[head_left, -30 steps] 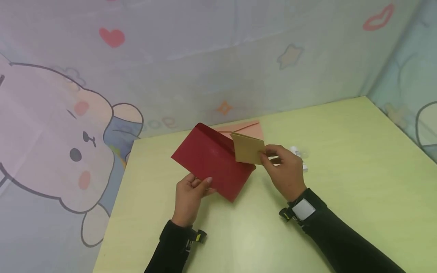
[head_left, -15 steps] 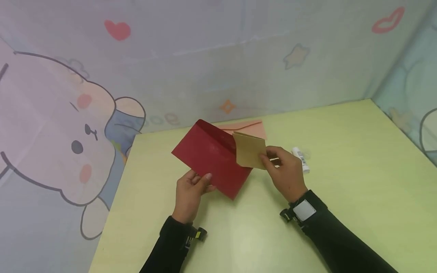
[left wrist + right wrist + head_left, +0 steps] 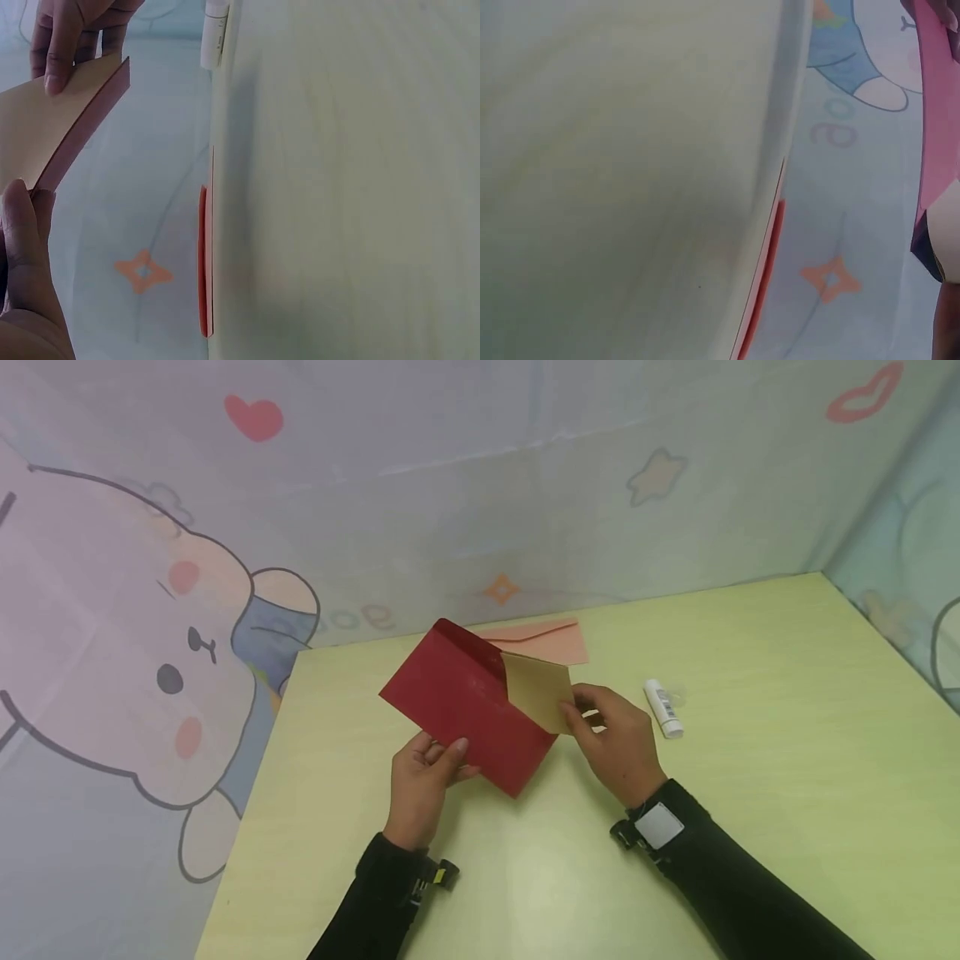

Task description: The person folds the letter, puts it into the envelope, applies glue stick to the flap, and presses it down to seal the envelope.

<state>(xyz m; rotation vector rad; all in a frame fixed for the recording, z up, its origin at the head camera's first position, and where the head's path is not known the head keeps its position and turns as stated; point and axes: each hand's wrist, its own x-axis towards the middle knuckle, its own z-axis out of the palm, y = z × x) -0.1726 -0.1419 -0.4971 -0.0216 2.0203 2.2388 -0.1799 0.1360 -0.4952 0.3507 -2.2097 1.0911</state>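
Note:
My left hand [image 3: 422, 785] grips a red envelope [image 3: 465, 702] by its lower edge, thumb on the front. The envelope is tilted above the table, its flap side up and to the right. With thumb and fingers, my right hand [image 3: 617, 739] pinches the right edge of a tan folded card [image 3: 536, 689]. The card's lower left part lies behind the envelope's front edge, in its mouth; the rest sticks out. In the left wrist view the tan card [image 3: 45, 120] is seen up close. In the right wrist view the envelope [image 3: 939, 112] shows at the right edge.
A pink envelope [image 3: 551, 643] lies at the table's back edge, partly behind the red one. A white glue stick [image 3: 663, 708] lies right of my right hand, beside a small clear item [image 3: 677, 696]. A printed cloth wall [image 3: 450, 510] rises behind the pale table [image 3: 750, 735].
My right hand has moved slightly left and the card has slid behind the envelope's front edge. The left hand has barely moved. The glue stick is now fully in sight.

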